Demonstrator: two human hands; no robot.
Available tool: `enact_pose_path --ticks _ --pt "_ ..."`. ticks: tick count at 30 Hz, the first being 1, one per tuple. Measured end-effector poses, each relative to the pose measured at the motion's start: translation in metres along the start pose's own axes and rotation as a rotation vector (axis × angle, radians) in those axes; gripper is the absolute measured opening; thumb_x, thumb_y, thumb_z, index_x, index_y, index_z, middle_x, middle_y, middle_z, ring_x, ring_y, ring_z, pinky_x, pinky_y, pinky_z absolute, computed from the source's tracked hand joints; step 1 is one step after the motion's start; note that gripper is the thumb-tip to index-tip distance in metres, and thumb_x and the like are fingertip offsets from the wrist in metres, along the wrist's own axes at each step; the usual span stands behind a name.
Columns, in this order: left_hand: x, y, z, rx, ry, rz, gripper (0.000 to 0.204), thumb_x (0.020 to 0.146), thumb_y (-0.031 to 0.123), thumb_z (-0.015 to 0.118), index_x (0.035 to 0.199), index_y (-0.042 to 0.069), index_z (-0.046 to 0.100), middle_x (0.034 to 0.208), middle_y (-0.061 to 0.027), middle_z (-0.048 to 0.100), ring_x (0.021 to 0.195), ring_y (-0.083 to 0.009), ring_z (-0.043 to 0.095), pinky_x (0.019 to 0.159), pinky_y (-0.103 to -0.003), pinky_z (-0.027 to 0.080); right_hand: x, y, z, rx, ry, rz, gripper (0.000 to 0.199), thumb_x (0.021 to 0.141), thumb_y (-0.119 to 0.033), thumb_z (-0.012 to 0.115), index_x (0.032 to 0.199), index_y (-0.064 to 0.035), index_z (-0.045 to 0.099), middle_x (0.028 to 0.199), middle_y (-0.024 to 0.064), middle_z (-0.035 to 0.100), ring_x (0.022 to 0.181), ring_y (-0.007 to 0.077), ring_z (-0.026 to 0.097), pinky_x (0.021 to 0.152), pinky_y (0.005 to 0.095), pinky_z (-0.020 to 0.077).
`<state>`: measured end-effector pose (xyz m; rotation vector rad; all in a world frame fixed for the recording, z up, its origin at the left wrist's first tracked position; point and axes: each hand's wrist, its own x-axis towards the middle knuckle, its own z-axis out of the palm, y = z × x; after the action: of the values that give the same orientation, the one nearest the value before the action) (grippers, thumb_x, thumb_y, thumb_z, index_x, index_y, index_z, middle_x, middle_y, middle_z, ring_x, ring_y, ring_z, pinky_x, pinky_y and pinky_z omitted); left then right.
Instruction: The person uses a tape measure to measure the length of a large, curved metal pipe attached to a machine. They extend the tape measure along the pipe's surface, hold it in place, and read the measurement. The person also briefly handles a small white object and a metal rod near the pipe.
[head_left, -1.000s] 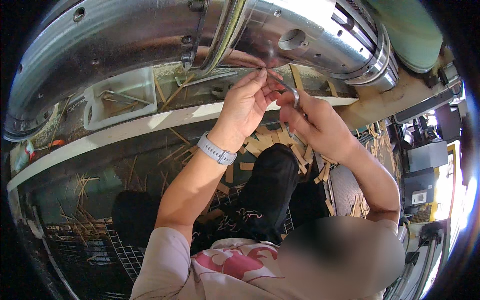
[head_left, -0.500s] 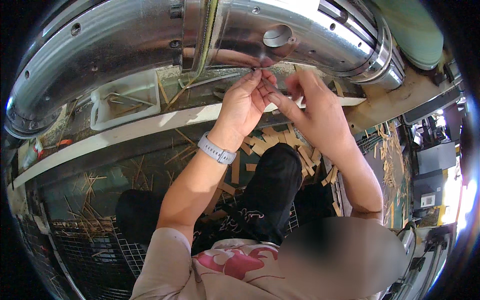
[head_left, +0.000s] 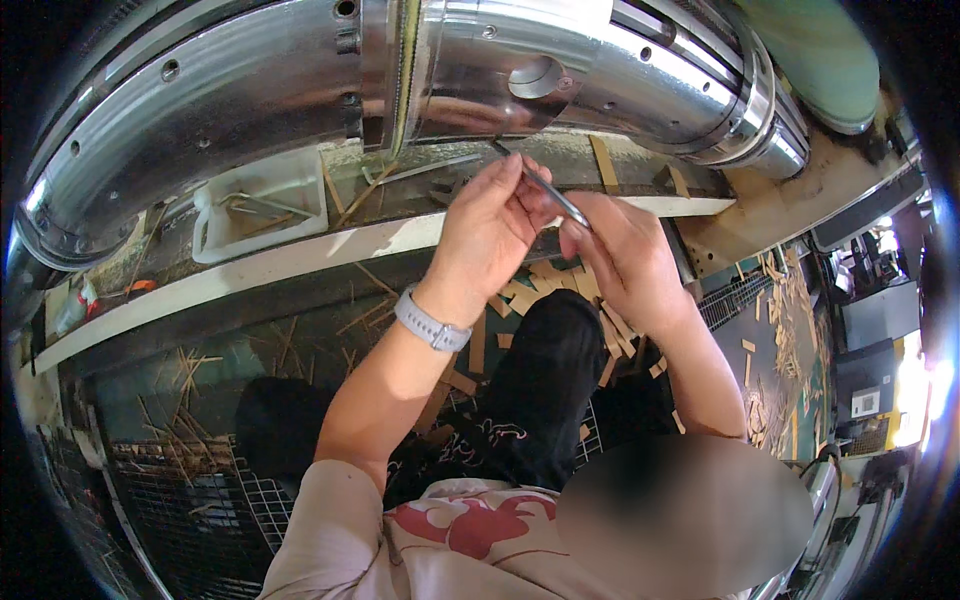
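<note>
A dark metal hex key (head_left: 556, 196) slants between my two hands, just below the big shiny steel cylinder (head_left: 470, 90). Its far tip pokes out past my left fingertips, close to the cylinder's lower edge. My left hand (head_left: 487, 215), with a grey watch strap (head_left: 434, 318) at the wrist, pinches the key between thumb and fingers. At its near end, my right hand (head_left: 625, 250) has its fingers closed round the shaft. A round hole (head_left: 536, 77) and several small screw holes show in the cylinder's surface.
A white plastic tray (head_left: 262, 237) with bent metal rods stands on the ledge at left, behind a pale rail (head_left: 370, 241). Cardboard scraps (head_left: 530, 290) lie below my hands and on the floor at right. A green roller (head_left: 815, 65) is at upper right.
My right hand has swung down and closed on the hex key's near end. The key now shows clearly. My left hand has shifted slightly back from the cylinder, still pinching it.
</note>
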<state>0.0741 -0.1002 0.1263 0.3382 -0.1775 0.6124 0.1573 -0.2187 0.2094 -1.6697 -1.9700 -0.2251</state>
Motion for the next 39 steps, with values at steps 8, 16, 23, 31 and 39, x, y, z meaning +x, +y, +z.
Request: enact_pose_path --ticks 8,16,23,31,39 --pt "-0.005 0.016 -0.011 0.067 0.048 0.07 0.017 0.092 0.021 0.049 0.092 0.005 0.056 0.088 -0.0059 0.059 0.079 -0.0151 0.055 0.073 -0.029 0.045 0.001 0.0 0.035 0.106 0.112 0.032 0.027 0.081 -0.007 0.057 0.105 0.0039 0.051 0.079 0.0184 0.06 0.068 0.0342 0.059 0.059 0.0395 0.0471" --pt "0.002 0.026 -0.024 0.082 0.042 0.055 0.017 0.091 0.021 0.052 0.091 0.006 0.057 0.084 -0.0038 0.058 0.081 -0.0141 0.056 0.071 -0.028 0.047 0.012 -0.005 0.041 0.037 0.07 0.004 0.037 0.079 -0.007 0.057 0.114 0.0028 0.048 0.088 0.0206 0.06 0.076 0.0344 0.059 0.064 0.0398 0.0481" --pt "-0.003 0.028 -0.022 0.029 0.078 0.093 0.018 0.091 0.021 0.05 0.092 0.005 0.058 0.089 -0.0035 0.057 0.084 -0.0155 0.055 0.074 -0.028 0.044 0.046 0.015 0.018 0.306 -0.207 -0.267 0.035 0.074 -0.009 0.062 0.108 0.0004 0.056 0.096 0.0152 0.058 0.086 0.0282 0.057 0.075 0.0363 0.0467" --pt "0.0 0.036 -0.03 0.077 0.05 0.005 0.024 0.092 0.025 0.047 0.098 0.004 0.057 0.089 -0.0051 0.059 0.079 -0.0171 0.057 0.067 -0.029 0.046 0.036 0.017 0.058 1.158 -0.204 0.169 0.023 0.09 -0.025 0.053 0.1 -0.0048 0.057 0.084 -0.0011 0.05 0.069 0.0057 0.043 0.062 0.0211 0.0396" --pt "-0.08 0.023 0.023 0.824 0.335 0.655 0.014 0.091 0.007 0.039 0.086 0.002 0.051 0.073 -0.0052 0.049 0.063 -0.0142 0.045 0.055 -0.026 0.035 0.04 -0.012 0.073 0.989 0.045 0.221 0.017 0.091 -0.018 0.048 0.083 -0.0032 0.047 0.077 -0.001 0.041 0.07 0.007 0.039 0.064 0.0214 0.0347"
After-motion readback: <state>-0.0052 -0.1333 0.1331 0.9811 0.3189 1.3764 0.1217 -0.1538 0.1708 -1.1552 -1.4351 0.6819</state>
